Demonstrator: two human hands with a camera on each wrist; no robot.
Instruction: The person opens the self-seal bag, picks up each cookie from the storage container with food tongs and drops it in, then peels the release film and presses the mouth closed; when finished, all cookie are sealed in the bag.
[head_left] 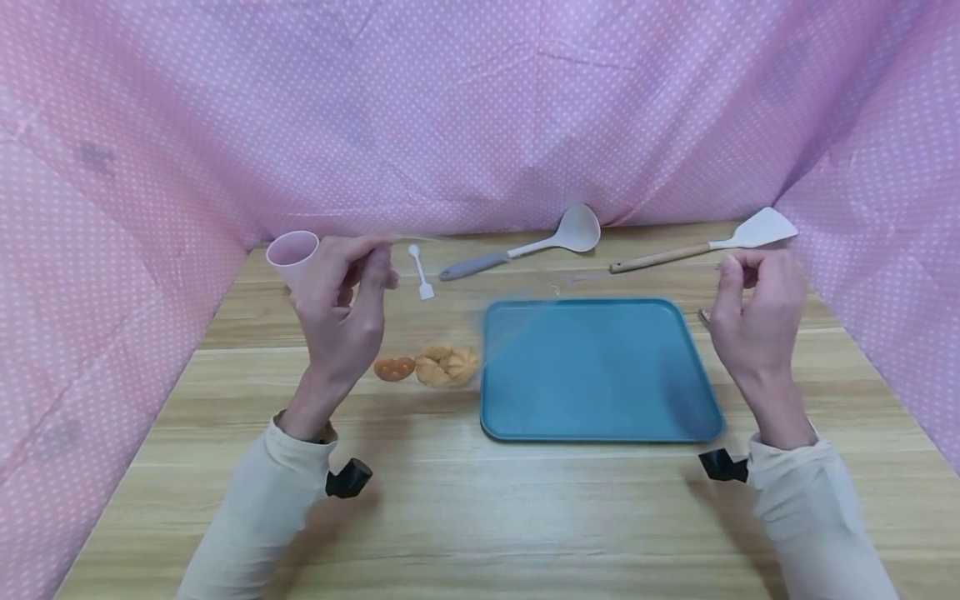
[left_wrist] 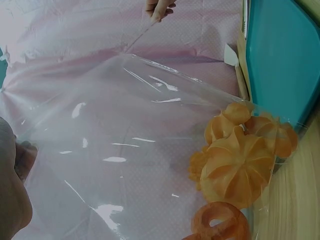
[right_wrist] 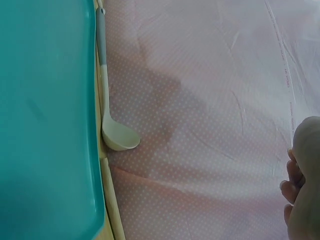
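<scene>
My left hand (head_left: 341, 300) is raised over the left of the table and pinches the edge of a clear plastic bag (left_wrist: 115, 140). Swirl-shaped cookies (head_left: 447, 367) and a brown pretzel (head_left: 394, 368) show at the bag's lower end, which hangs beside the blue tray (head_left: 600, 375). Over the tray's right side, my right hand (head_left: 761, 308) pinches the end of a thin clear strip (right_wrist: 282, 60) printed with small red marks. In the left wrist view the strip runs taut from the right hand to the bag's upper corner.
At the back lie a ladle (head_left: 577, 229) with a grey handle, a white spatula (head_left: 763, 229) with a wooden handle and a small white scoop (head_left: 421, 273). A pink cup (head_left: 292, 250) stands behind my left hand. Pink dotted cloth (head_left: 480, 117) walls the table.
</scene>
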